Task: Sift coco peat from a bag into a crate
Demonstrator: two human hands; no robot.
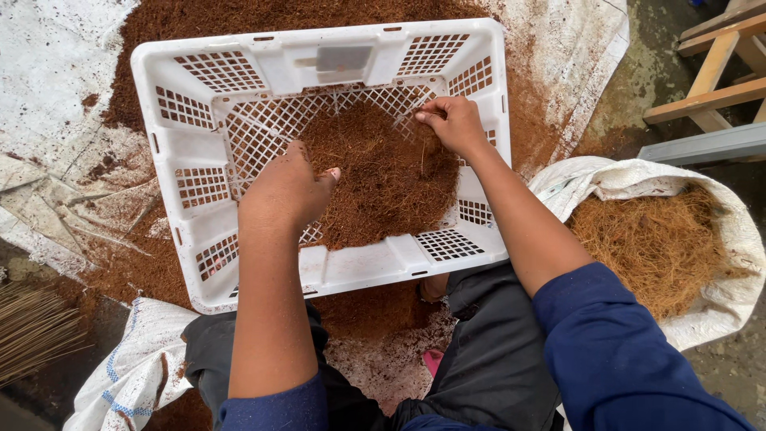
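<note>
Both hands' grips pinch brown fibre (383, 172) inside the white crate (239, 64), its long axis left-right

White woven sack (718, 231) at right, open, holding tan fibre, grey rectangular label (341, 57) on white crate's far wall

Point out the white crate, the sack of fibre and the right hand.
white crate (239, 60): head view, far rim.
sack of fibre (606, 179): head view, rolled white edge.
right hand (455, 124): head view, back of hand.
</note>
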